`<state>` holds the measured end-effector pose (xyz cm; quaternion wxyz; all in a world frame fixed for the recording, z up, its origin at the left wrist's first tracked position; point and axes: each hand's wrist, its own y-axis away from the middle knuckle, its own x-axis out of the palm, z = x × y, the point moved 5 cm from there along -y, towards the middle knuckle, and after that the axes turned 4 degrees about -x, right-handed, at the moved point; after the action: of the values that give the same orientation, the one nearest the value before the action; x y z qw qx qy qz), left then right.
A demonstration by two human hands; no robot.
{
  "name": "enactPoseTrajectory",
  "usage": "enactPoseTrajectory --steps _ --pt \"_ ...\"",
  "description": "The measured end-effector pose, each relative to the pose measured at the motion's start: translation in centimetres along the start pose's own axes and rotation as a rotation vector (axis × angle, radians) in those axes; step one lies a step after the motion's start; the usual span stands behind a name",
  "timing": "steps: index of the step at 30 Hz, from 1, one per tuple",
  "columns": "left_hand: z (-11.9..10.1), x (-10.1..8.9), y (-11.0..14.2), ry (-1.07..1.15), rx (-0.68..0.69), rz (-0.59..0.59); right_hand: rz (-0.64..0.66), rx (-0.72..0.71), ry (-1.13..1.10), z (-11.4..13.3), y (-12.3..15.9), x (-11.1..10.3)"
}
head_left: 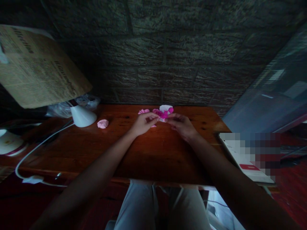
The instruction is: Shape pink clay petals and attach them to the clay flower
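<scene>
Over the far part of the wooden table, my left hand (145, 123) and my right hand (182, 125) meet with their fingertips pinched. Between them is a bright magenta piece with rounded, petal-like lobes (165, 114), thin like paper; its exact kind is unclear. Both hands grip it, one at each side. Just behind lie a light pink flower-like piece (144, 111) and a darker pink one (156, 111), partly covered by my left hand. A white piece (166, 108) lies behind the magenta lobes. Farther left, a crumpled pale pink lump (103, 124) rests alone.
A lamp with a printed shade (45, 70) and white base (82, 116) stands at left, its cord (38, 148) crossing the table (153, 159). Clear plastic (59, 109) lies behind it. A white cup-like object (9, 143) is far left. A flat white item (247, 159) lies right.
</scene>
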<state>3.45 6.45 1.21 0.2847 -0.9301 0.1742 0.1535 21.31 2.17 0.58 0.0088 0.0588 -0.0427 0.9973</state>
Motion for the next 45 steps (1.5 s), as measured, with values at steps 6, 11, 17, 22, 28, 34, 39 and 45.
enactPoseTrajectory --steps 6,11,17,22,28,34,39,45 --pt "0.05 -0.05 -0.01 0.020 -0.016 0.005 -0.010 0.009 0.004 0.16 0.01 -0.23" --pt "0.06 -0.09 -0.04 0.077 -0.042 0.003 0.009 -0.003 0.015 0.23 0.14 -0.06" --pt "0.05 0.17 0.04 0.140 -0.105 0.055 0.047 -0.014 0.013 -0.28 -0.21 0.17" --pt "-0.16 0.39 0.10 0.198 -0.117 0.073 0.083 -0.047 -0.012 -0.47 -0.38 0.29" --pt "-0.44 0.53 0.29 0.267 -0.174 0.070 0.072 -0.046 -0.104 -0.42 -0.33 0.28" --pt "-0.18 0.48 0.23 0.257 -0.198 0.071 0.056 -0.067 -0.084 -0.30 -0.33 0.13" --pt "0.02 0.31 0.15 0.265 -0.206 0.051 0.096 -0.055 -0.043 -0.31 -0.20 0.36" --pt "0.10 0.22 0.26 0.374 -0.295 0.005 0.071 -0.080 0.008 -0.38 -0.36 0.20"
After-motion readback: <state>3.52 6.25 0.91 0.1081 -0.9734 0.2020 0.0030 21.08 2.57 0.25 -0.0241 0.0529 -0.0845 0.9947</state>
